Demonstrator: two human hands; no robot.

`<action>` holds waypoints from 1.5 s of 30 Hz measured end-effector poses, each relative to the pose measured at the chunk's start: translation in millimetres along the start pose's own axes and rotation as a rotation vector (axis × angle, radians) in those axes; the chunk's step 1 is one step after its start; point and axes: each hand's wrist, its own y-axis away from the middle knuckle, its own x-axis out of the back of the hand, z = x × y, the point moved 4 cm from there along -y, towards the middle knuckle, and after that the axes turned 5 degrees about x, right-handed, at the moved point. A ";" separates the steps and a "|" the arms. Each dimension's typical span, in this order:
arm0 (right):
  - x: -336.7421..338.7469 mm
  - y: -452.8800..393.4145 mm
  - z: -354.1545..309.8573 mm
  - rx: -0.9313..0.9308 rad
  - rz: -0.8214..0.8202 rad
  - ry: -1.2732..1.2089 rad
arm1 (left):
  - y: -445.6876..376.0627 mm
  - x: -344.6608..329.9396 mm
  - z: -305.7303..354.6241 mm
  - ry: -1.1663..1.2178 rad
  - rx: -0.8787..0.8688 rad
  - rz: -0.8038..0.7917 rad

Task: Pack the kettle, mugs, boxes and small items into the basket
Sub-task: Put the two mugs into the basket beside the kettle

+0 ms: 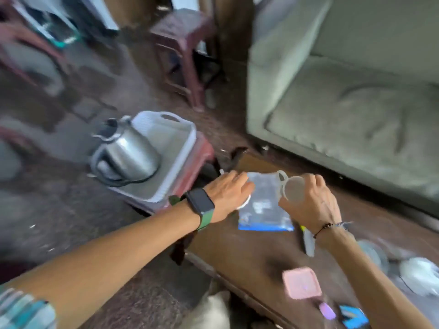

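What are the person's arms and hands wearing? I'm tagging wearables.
The left hand has a black smartwatch on a green strap, and a striped teal sleeve ends near the elbow. The right hand has a thin dark beaded bracelet. Both forearms are bare.

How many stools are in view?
2: a red stool under the basket beside the table, and a dark red one farther back, left of the sofa. Blur may hide more.
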 end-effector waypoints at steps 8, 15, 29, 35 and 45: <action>-44.2 -89.7 -188.8 0.394 -0.006 -0.037 | 94.3 -10.2 -166.9 0.218 0.649 0.027; -139.2 -148.6 -280.7 0.899 -0.404 0.319 | 120.0 -97.8 -214.9 0.484 1.015 -0.010; -274.4 -177.9 -303.6 1.034 -0.644 0.612 | 94.7 -177.5 -227.1 0.394 1.083 -0.096; -289.4 -178.9 -300.6 0.931 -0.642 0.567 | 91.1 -202.4 -226.1 0.548 1.109 -0.093; -275.3 -177.4 -299.3 0.788 -0.665 0.522 | 87.8 -191.5 -229.6 0.554 1.116 -0.034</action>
